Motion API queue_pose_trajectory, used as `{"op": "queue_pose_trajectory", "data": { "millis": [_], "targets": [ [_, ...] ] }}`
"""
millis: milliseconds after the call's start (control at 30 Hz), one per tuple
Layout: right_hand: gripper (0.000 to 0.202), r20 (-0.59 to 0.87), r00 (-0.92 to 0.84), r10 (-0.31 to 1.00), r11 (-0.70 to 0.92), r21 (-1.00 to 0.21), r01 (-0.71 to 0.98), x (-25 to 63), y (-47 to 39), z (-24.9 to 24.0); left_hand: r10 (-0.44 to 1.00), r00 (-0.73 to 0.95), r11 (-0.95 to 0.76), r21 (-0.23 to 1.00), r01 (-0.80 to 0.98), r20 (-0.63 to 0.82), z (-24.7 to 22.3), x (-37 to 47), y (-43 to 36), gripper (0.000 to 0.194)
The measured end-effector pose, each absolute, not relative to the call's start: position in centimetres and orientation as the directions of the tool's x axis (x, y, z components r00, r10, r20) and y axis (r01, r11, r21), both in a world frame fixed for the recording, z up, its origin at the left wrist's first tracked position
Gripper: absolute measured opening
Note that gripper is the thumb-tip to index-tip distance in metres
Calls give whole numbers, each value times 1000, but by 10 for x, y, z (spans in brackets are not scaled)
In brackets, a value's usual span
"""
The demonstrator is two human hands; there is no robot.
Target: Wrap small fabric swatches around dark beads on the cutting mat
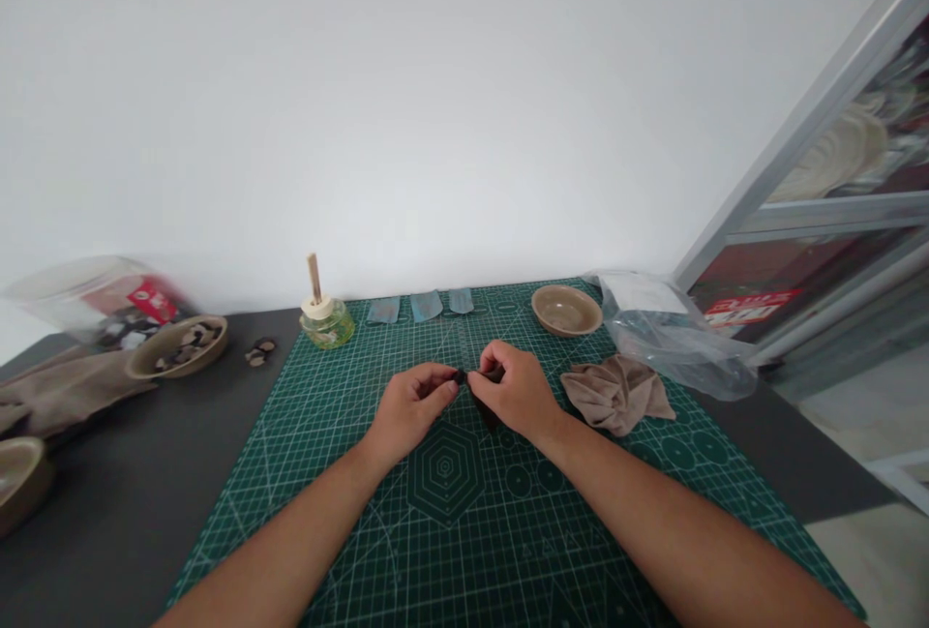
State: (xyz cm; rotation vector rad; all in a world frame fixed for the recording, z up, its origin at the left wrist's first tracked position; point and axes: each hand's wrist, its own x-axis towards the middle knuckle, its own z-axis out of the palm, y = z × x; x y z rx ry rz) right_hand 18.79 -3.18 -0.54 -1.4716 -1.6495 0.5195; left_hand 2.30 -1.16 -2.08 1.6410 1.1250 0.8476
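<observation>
Over the middle of the green cutting mat [326, 473], my two hands meet almost fingertip to fingertip. My left hand [412, 407] pinches a small black piece [460, 376] between thumb and fingers; its exact kind is too small to make out. My right hand [517, 391] is closed on a dark brown piece of cloth [485, 412], which hangs down below the fingers. Most of the cloth is hidden by the right hand. The black piece touches or lies very close to the right fingertips. Right of that hand lies a crumpled light brown cloth [616, 394].
A shallow bowl [566, 311] and a clear plastic bag [672, 333] stand at the back right. Small blue packets [427, 305] and a reed diffuser [326, 320] line the back. At left are a bowl of round pieces [174, 349], loose pieces [259, 351] and a plastic jar [102, 299].
</observation>
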Motion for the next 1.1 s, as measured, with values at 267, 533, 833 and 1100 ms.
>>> {"op": "queue_pose_trajectory", "data": {
  "millis": [267, 533, 833, 1100],
  "targets": [
    [13, 316, 38, 948, 230, -764, 602, 188, -31, -7, 938, 344, -151, 946, 287, 45, -20, 24, -12, 27],
    [13, 305, 40, 951, 220, -767, 603, 187, -32, -6, 937, 345, -151, 950, 275, 49, -20, 24, -12, 25],
    [13, 313, 44, 949, 224, -764, 605, 186, -32, -6, 936, 350, -151, 948, 280, 46, -21, 23, -12, 26],
    [12, 313, 30, 949, 232, -763, 604, 187, -33, -6, 935, 354, -138, 954, 268, 36, -21, 23, -12, 25]
  ]
}}
